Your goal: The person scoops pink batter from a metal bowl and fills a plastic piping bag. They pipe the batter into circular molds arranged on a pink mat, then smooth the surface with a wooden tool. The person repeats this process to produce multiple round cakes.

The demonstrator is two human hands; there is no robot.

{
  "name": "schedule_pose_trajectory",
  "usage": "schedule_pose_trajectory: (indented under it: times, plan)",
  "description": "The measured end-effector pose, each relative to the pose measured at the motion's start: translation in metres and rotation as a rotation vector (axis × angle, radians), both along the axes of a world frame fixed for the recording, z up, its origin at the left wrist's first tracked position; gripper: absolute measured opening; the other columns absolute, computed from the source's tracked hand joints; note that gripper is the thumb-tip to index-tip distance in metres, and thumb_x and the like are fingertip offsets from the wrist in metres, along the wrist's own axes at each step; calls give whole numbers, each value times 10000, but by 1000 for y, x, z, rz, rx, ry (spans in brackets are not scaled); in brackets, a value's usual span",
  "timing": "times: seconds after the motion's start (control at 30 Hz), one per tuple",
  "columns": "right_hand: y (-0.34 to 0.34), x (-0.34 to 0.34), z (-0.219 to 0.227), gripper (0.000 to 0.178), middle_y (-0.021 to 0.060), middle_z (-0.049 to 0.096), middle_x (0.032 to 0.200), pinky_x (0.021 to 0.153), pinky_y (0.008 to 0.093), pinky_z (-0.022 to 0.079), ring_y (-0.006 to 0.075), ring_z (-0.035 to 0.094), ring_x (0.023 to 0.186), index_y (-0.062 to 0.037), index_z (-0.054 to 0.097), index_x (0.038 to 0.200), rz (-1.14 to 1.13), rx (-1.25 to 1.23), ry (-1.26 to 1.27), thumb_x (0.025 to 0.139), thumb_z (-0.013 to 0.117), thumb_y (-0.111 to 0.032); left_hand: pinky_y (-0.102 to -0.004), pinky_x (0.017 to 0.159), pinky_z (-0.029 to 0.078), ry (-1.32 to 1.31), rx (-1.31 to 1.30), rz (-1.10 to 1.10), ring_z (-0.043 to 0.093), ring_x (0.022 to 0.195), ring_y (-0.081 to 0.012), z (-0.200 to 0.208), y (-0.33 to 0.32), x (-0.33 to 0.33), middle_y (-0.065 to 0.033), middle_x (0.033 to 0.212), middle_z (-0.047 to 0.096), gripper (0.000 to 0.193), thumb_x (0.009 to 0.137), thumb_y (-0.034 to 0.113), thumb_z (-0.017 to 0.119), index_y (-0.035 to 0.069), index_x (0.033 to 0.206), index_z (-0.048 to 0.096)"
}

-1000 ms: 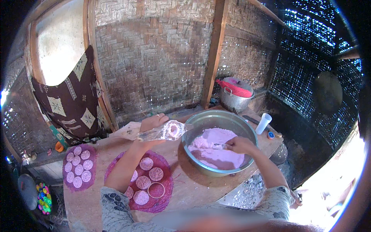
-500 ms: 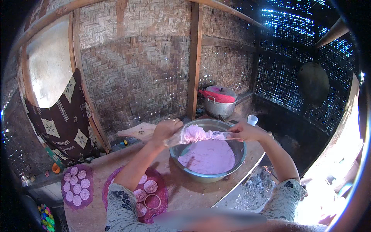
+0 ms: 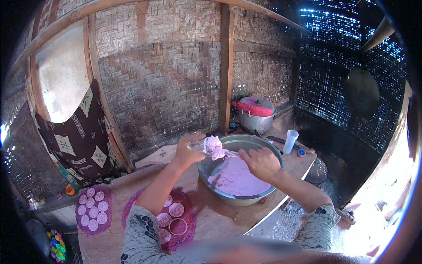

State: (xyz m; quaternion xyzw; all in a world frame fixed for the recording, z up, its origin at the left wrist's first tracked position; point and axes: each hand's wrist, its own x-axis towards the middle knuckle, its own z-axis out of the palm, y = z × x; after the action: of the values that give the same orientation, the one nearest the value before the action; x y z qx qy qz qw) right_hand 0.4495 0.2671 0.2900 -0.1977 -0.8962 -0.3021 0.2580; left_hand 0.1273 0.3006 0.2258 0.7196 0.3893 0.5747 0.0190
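Over the far left part of a wide metal basin (image 3: 203, 175), my left hand (image 3: 187, 152) is closed around something clear that looks like plastic film. A lumpy pink mass (image 3: 213, 147) bulges from it, narrowing toward the right. My right hand (image 3: 262, 163) is closed at that narrow end, and its fingers hide how it grips. Pink, moist-looking mixture (image 3: 239, 178) lies in the basin below. Left of the basin, partly behind my left forearm, is a magenta sheet (image 3: 188, 207) carrying pink discs (image 3: 176, 209) and a thin ring (image 3: 178, 226).
Another magenta sheet (image 3: 107, 225) with several pink discs lies at the table's left end. A lidded metal pot (image 3: 259, 121) with a red cloth (image 3: 250, 108) stands behind the basin. A white cup (image 3: 290, 141) and a small blue-topped container (image 3: 301, 152) stand right of it.
The pink mass between my hands has become shorter and more bunched. My right hand has moved nearer to my left and turned knuckles up. The view has shifted slightly.
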Motion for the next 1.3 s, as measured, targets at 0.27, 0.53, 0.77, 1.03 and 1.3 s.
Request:
schedule_pose_trajectory:
  times: [0.27, 0.53, 0.77, 1.03, 1.3]
  plan:
    - [1, 31, 47, 183, 46, 626, 689, 606, 386, 506, 244, 651, 617, -132, 644, 1006, -113, -6, 73, 833, 607, -177, -426, 782, 531, 616, 85, 532, 655, 894, -337, 58, -45, 11, -132, 955, 664, 472, 608, 323, 798, 84, 979, 631]
    - [5, 2, 48, 225, 58, 639, 705, 610, 397, 513, 251, 670, 659, -118, 646, 1044, -35, -76, -38, 836, 613, -196, -429, 643, 515, 685, 111, 515, 641, 789, -318, 77, -52, 64, -108, 809, 588, 374, 684, 366, 772, 102, 846, 564]
    - [-4, 13, 18, 132, 38, 616, 647, 545, 397, 500, 236, 638, 570, -155, 661, 984, 2, -42, 143, 893, 630, -245, -439, 717, 542, 603, 159, 604, 664, 815, -297, 48, -44, 9, -90, 832, 649, 264, 734, 341, 722, 119, 856, 648]
    - [6, 16, 20, 83, 53, 617, 635, 550, 386, 505, 246, 646, 565, -134, 632, 880, -130, -63, 216, 865, 640, -215, -396, 719, 539, 576, 128, 828, 660, 809, -282, 71, -47, 24, -77, 842, 676, 212, 776, 345, 716, 147, 851, 696]
    - [-16, 2, 61, 128, 69, 653, 687, 644, 402, 511, 243, 684, 672, -118, 658, 893, -34, -65, 22, 777, 611, -149, -429, 683, 520, 581, 70, 572, 645, 807, -320, 67, -69, 41, -99, 828, 612, 362, 631, 284, 790, 105, 866, 582]
